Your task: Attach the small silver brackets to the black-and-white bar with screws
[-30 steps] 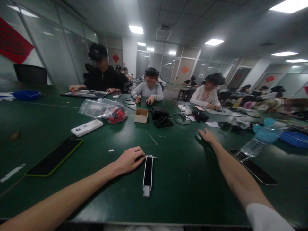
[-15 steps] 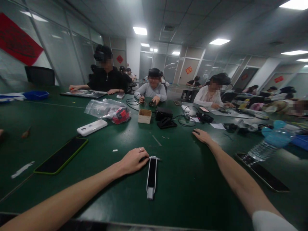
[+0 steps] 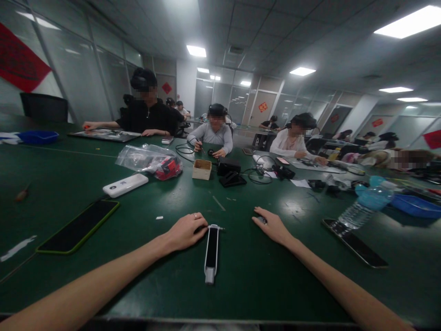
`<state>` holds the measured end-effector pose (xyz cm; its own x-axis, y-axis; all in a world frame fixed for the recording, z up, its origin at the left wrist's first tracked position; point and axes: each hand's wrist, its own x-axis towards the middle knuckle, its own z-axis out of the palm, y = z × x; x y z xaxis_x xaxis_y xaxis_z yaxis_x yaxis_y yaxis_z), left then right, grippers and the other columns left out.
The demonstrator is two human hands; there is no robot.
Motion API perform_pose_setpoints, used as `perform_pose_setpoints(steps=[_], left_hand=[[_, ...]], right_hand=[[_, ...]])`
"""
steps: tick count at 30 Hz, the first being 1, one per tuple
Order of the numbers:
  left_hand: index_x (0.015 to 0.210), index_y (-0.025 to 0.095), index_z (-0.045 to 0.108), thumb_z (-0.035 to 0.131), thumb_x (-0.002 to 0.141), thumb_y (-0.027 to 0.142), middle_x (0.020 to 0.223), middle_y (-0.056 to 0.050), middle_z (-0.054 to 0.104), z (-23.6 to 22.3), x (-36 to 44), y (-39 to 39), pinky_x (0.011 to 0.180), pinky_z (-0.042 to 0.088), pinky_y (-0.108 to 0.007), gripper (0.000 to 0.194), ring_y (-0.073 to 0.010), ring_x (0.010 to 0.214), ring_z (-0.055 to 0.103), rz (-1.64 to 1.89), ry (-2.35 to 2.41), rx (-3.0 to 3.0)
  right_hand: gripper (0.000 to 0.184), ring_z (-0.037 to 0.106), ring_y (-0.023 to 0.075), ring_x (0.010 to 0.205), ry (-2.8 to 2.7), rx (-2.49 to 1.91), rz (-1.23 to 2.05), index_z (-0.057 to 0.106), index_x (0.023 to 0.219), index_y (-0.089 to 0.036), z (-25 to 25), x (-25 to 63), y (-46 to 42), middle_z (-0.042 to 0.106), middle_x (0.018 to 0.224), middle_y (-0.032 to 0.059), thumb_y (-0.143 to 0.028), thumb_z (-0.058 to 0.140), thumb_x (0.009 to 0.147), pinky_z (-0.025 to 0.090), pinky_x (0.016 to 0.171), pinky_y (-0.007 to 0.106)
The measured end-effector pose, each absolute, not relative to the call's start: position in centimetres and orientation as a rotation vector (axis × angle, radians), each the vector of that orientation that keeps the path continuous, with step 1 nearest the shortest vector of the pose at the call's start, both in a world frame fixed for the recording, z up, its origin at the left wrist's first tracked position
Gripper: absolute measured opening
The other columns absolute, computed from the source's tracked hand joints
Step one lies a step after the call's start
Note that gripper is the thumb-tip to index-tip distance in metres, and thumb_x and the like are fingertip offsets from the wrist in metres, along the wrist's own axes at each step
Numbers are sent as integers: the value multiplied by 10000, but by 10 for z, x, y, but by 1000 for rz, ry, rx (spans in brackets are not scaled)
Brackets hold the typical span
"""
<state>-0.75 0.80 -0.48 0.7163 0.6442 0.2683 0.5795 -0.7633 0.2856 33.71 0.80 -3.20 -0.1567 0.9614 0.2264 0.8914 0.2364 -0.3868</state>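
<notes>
A slim white-framed piece with a long black face [image 3: 212, 250] lies on the green table, its pale block-like end towards me. A thin pin sticks out sideways at its far end. My left hand [image 3: 188, 232] rests on the table just left of it, thumb and fingers curled closed at that far end. Across from it, to the right, my right hand [image 3: 274, 226] is low over the table with its fingers bent round a small grey piece [image 3: 262, 220], too little shown to name. Dark table surface separates the two hands.
To the left lie a green-edged phone [image 3: 79, 227], a white power bank [image 3: 126, 185] and a plastic bag with red items [image 3: 149, 161]. A small box [image 3: 201, 169] stands ahead. On the right, a bottle [image 3: 361, 209] lies across another phone [image 3: 358, 246]. Several people sit beyond.
My right hand has drawn back and to the left, nearer the white-framed piece, and a small grey piece now shows in it. My left hand stays by the piece. The view has shifted slightly.
</notes>
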Motion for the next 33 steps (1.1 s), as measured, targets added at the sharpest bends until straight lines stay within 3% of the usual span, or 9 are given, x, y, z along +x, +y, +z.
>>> perform_pose_setpoints(steps=[6,15,21,33], left_hand=[[956,174,619,450,903,229,943,-55,599,-10,-9,10,740,453,-258,185,-163,824,574,564,966,2744],[975,176,612,448,902,220,958,-53,595,-12,-10,11,744,450,-261,185,-159,832,569,577,938,2750],[976,181,608,448,902,215,952,-48,595,-14,-11,12,744,449,-262,179,-160,831,569,580,935,2761],[968,169,617,462,883,189,961,-58,600,-11,-10,11,745,452,-256,177,-162,844,573,563,947,2753]], right_hand=[[455,491,258,1219,-2133,-1555,278,601,1191,-128,-27,295,-13,554,1288,140,-428,528,857,378,1043,432],[320,534,249,1157,-2130,-1478,257,657,1059,-163,-25,299,-10,620,1182,115,-381,546,853,413,1001,426],[214,590,218,1000,-2156,-1502,136,666,940,-180,-27,312,0,661,1036,92,-313,520,858,462,896,378],[183,618,188,859,-2501,-1648,285,684,885,-201,29,348,25,679,937,54,-272,530,817,457,771,274]])
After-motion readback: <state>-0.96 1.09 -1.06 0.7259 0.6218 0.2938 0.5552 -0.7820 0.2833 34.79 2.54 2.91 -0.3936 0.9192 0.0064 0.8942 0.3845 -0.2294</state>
